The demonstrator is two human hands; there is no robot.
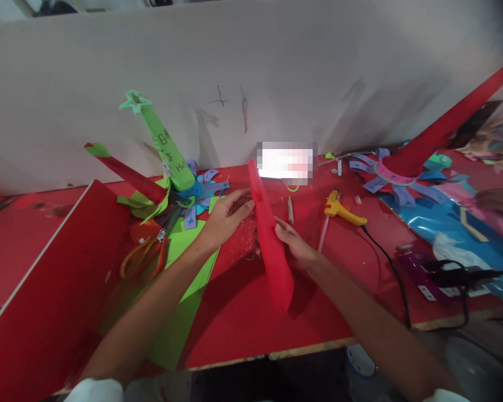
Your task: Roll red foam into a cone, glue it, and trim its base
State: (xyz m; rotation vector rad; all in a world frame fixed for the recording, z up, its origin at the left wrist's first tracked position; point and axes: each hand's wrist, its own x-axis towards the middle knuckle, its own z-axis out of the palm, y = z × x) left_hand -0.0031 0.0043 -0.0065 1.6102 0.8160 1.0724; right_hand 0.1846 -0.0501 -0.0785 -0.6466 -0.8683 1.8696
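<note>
Red paper cone (272, 240) held upright-tilted between both hands above red table (243, 318). We judge roll could spring open or crease if grip slackens (paper looks thin). Left hand (226, 218): fingers together, tips pressed on cone's upper side. Right hand (295, 245): fingers clamped around cone's middle. Glue gun (341, 209) near, right; scissors (146, 257) left.

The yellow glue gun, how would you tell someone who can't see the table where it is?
Start at the red table by the white wall. Just right of the right hand, which holds the red paper cone, lies the glue gun. It is the only yellow tool, with a black cord trailing from it.
</note>
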